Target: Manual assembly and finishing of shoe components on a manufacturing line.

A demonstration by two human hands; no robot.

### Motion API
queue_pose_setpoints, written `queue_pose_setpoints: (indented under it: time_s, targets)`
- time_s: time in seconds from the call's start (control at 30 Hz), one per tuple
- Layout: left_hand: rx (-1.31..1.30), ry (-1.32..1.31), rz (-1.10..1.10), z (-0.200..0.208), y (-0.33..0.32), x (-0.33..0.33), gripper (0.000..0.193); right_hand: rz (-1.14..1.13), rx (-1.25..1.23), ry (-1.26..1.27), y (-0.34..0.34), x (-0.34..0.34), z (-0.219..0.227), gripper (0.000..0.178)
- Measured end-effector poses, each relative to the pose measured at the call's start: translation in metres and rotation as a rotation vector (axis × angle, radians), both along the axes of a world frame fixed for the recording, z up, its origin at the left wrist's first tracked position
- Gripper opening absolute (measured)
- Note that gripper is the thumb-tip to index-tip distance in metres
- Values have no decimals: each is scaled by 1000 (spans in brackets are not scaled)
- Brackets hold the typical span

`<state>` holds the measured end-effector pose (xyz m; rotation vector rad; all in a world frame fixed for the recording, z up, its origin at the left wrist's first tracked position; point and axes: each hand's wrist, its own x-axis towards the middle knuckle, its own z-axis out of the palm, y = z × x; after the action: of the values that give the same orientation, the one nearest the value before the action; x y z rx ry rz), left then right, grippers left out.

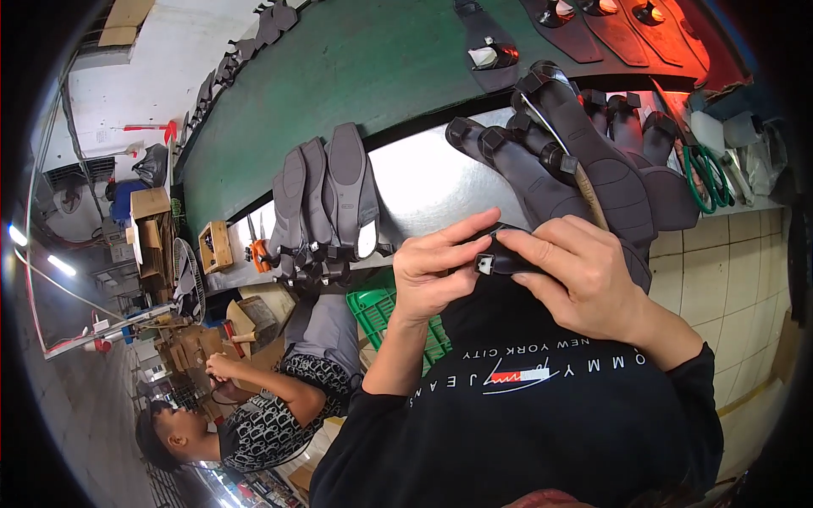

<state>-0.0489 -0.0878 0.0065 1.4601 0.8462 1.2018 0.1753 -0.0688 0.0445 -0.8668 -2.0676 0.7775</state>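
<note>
In front of my chest, both hands grip a black shoe piece [511,262] with a small pale, square-ended tip [485,263]. My left hand [440,269] is at the tip end, its fingers bent around the piece and partly stretched. My right hand [576,275] pinches the piece from the other side, with thumb below and forefinger on top. Fingers cover much of it. Just beyond my hands lie dark grey shoe soles with black block heels [605,161]. A tool with a wooden handle [586,190] rests across them.
More grey soles [345,169] stand in a group on the left of the metal worktop [423,182]. Green-handled scissors [707,179] lie right, orange-handled ones [257,254] left. Behind runs a green belt [373,59] carrying soles. A co-worker [279,398] sits left, near a green crate [373,311].
</note>
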Motion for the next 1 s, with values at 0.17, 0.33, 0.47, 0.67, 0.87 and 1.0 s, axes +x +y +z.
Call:
queue_pose_setpoints:
  time_s: [0.17, 0.33, 0.47, 0.67, 0.87, 1.0]
  targets:
    - [-228, -119, 37, -5, -7, 12, 48, -7, -142, 59, 4, 1, -17, 37]
    - [-474, -264, 54, -10, -9, 14, 44, -76, -270, 160, 4, -5, -28, 30]
    - [-487, -223, 73, -7, -9, 18, 44, -16, -214, 109, 5, -4, -30, 20]
    - [-506, -236, 170, 3, -13, 27, 47, -32, -9, -8, 5, -5, -28, 17]
    - [-645, -169, 183, -1, -8, 18, 44, 140, 39, -57, 14, 1, -32, 22]
    - [-689, -188, 142, -2, -4, 21, 43, 205, -283, 26, 12, 8, -33, 26]
